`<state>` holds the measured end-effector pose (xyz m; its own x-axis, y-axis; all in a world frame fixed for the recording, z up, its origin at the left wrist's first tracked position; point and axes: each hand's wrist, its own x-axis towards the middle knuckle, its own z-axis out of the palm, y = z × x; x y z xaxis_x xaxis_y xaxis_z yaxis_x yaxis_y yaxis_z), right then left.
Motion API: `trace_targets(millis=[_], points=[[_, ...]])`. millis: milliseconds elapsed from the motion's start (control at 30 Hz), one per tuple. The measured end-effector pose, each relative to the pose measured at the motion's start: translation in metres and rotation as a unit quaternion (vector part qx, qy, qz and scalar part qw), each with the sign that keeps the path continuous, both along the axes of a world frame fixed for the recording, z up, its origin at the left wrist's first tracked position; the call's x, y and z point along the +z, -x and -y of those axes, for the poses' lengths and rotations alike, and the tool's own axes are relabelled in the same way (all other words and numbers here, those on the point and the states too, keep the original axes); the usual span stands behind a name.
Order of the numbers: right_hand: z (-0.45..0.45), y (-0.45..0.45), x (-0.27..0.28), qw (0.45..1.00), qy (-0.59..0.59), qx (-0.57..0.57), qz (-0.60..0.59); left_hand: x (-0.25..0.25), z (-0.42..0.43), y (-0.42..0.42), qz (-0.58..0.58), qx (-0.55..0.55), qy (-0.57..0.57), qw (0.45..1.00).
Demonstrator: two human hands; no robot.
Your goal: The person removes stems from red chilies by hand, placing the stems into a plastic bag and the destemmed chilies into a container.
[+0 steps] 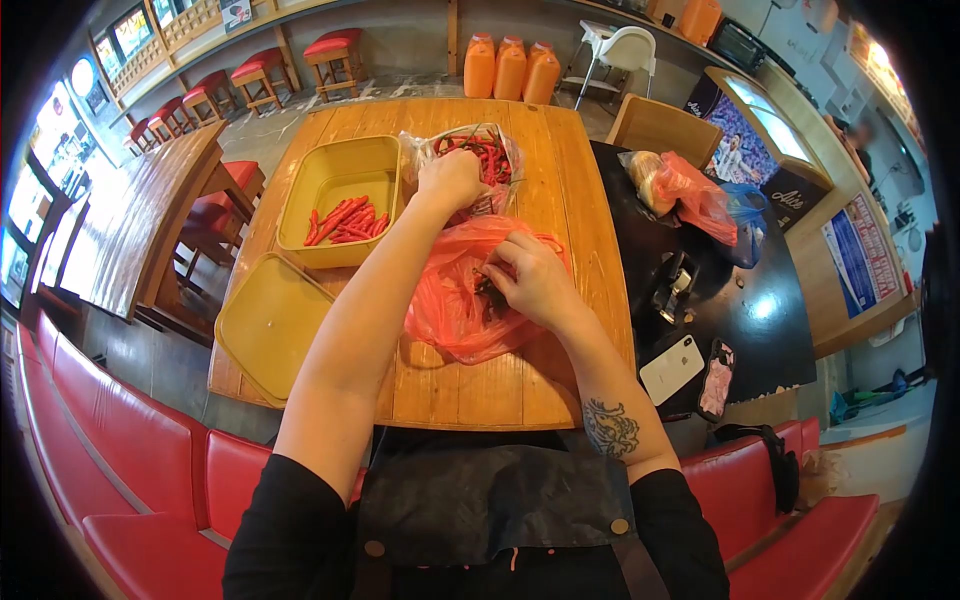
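Observation:
My left hand (450, 180) reaches over the clear plastic bag of red chili peppers (487, 150) at the back of the wooden table. Its fingers are curled down, and what they grip is hidden. Above the open red plastic bag (455, 315), my right hand (530, 275) has its thumb and fingers pinched together. Dark stem-like bits lie in this bag beneath the fingertips; I cannot make out what the pinch holds. To the left, a yellow plastic tub (340, 160) contains a small heap of red chilies (347, 221). Its yellow lid (270, 325) lies flat in front of it.
A black table (740, 310) adjoins on the right, bearing a white phone (672, 369), a patterned phone case (716, 380) and filled plastic bags (690, 200). Orange jugs (510, 68) stand beyond the wooden table (560, 150). Red bench seats (130, 420) run along the near side.

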<state>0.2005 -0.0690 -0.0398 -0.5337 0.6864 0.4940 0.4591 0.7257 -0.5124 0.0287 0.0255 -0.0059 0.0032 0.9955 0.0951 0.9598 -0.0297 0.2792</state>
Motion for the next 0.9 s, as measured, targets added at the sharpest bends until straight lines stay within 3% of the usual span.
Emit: trace_targets(millis=[167,267,333,367,433,500,567,600,667,733,900], points=[[0.001,0.001,0.001,1.0,-0.005,0.001,-0.003,0.003,0.012,-0.002,0.014,0.017,0.038,0.999],[-0.001,0.001,0.0,1.0,-0.01,-0.001,-0.001,-0.002,0.015,0.003,0.067,0.024,-0.034,0.997],[0.0,0.001,0.0,1.0,-0.014,0.001,-0.005,-0.008,0.009,0.009,0.239,0.024,-0.12,0.963],[0.0,0.001,0.0,1.0,-0.014,0.001,-0.005,-0.013,0.006,0.011,0.239,0.024,-0.12,0.963],[0.0,0.001,0.0,1.0,-0.005,0.008,-0.023,-0.007,0.012,0.01,0.496,-0.016,-0.16,0.853],[-0.001,0.001,0.002,0.999,0.001,0.001,-0.044,-0.004,0.018,0.011,0.542,0.0,-0.139,0.828],[-0.001,0.001,0.002,0.998,0.009,-0.007,-0.065,-0.004,0.026,0.016,0.65,-0.038,-0.137,0.746],[0.0,0.002,0.004,0.994,0.01,-0.023,-0.106,-0.003,0.034,0.017,0.65,-0.038,-0.136,0.746],[0.003,0.004,0.011,0.988,0.013,-0.039,-0.146,-0.001,0.054,0.018,0.729,-0.07,-0.038,0.68],[0.006,0.007,0.018,0.971,0.036,-0.073,-0.226,-0.007,0.073,0.018,0.719,-0.085,-0.012,0.69],[0.004,0.008,0.013,0.969,0.051,-0.052,-0.236,-0.02,0.1,0.017,0.695,-0.126,0.039,0.707]])
